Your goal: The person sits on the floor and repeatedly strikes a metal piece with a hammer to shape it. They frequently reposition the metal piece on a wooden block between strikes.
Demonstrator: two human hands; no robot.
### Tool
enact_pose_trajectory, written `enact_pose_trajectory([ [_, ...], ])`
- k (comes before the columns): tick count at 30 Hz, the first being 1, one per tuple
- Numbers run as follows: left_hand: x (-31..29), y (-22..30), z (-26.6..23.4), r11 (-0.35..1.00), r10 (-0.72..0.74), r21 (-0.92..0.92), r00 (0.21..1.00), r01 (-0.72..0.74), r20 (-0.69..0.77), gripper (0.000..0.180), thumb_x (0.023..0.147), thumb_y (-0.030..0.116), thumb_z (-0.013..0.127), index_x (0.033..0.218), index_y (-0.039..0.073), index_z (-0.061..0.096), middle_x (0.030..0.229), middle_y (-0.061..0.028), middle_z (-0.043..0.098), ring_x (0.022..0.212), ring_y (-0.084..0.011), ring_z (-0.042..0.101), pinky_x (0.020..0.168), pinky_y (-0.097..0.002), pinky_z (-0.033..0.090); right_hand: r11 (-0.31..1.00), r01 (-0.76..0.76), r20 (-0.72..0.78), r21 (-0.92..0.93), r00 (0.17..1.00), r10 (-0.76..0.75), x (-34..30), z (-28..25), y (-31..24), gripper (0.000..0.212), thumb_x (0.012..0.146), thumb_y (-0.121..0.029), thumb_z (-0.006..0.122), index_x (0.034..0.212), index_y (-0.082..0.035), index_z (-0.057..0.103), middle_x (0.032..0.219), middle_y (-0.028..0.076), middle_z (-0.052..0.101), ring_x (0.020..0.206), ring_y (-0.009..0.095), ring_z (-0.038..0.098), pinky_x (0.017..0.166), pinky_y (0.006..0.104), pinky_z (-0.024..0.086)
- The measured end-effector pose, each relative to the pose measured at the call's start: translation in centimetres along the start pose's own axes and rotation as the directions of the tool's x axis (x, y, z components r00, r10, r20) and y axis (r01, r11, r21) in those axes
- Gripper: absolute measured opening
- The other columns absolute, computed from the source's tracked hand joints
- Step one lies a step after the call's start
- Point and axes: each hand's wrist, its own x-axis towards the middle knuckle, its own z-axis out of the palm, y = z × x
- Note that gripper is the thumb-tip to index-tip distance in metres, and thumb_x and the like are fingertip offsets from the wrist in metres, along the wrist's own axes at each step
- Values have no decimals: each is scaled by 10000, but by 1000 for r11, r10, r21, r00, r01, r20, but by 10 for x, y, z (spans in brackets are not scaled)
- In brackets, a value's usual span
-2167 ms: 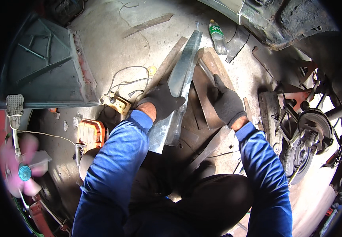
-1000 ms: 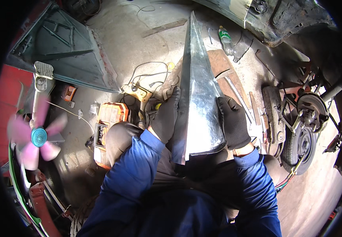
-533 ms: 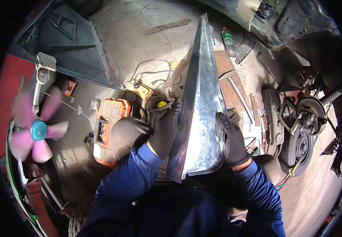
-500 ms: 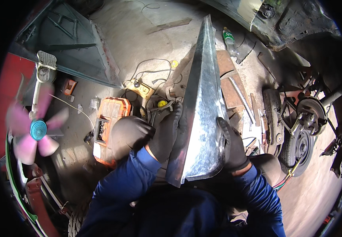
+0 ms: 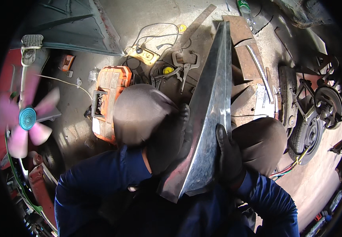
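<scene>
A long, tapering folded sheet metal panel [image 5: 208, 130], shiny and silver, lies between my knees with its narrow end pointing away. My left hand [image 5: 173, 144], in a dark glove, grips its left edge. On the right edge my right hand [image 5: 229, 158], gloved too, has its thumb along the metal face; its other fingers are mostly hidden. The panel's wide near end rests close to my body. Beyond my left knee, a locking C-clamp [image 5: 186, 65] and a tape measure with a yellow centre [image 5: 168, 70] lie on the floor.
An orange toolbox [image 5: 113, 83] and a yellow power strip [image 5: 145, 55] are at left. The pink-bladed fan [image 5: 27, 118] is spinning. Rusty plates [image 5: 248, 59] lie beyond the panel; a wheel [image 5: 311, 136] and axle parts stand at right. A green bottle [image 5: 245, 10] is farther off.
My view has tipped down, so floor items sit higher in it. The panel's far tip has swung right and its face has lost the bright glare. Both hands keep their hold.
</scene>
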Motion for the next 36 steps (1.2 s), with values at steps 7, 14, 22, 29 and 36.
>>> enact_pose_trajectory([
  [7,9,3,1,979,193,-12,948,-203,-253,285,1121,85,590,1367,-39,663,1338,-185,706,1266,-272,662,1087,-359,521,904,349,149,-248,935,-320,14,-2,24,626,1179,-470,456,1555,30,473,1375,191,653,1134,242,694,1016,410,562],
  [14,13,4,-17,976,216,44,936,-212,-277,327,1117,53,566,1406,-88,627,1378,-230,678,1295,-332,657,1118,-403,513,926,225,94,-302,974,-206,29,6,20,474,1167,-163,524,1580,61,465,1366,257,681,1182,370,720,1091,422,551],
  [22,6,2,-14,985,-1,-161,948,-53,-318,314,1142,93,577,1415,-50,635,1391,-154,666,1320,-220,612,1160,-341,459,933,-121,136,340,988,78,26,40,-8,538,1150,-440,577,1414,25,638,1217,102,755,1052,139,717,948,313,574],
  [29,11,-17,-11,973,92,229,966,-35,-241,337,1121,84,595,1419,-72,617,1316,-200,691,1280,-269,639,1119,-354,483,975,224,33,8,974,-224,27,29,-27,389,1122,-284,659,1356,25,677,1136,61,765,980,117,698,887,308,571],
  [36,78,-20,6,-221,-117,-952,963,213,243,615,1202,453,375,1421,-76,599,1316,-175,716,1220,-231,673,1116,-343,508,926,292,6,-237,954,-300,22,11,-51,488,1169,-383,562,1336,60,680,1105,71,766,971,106,679,875,302,559],
])
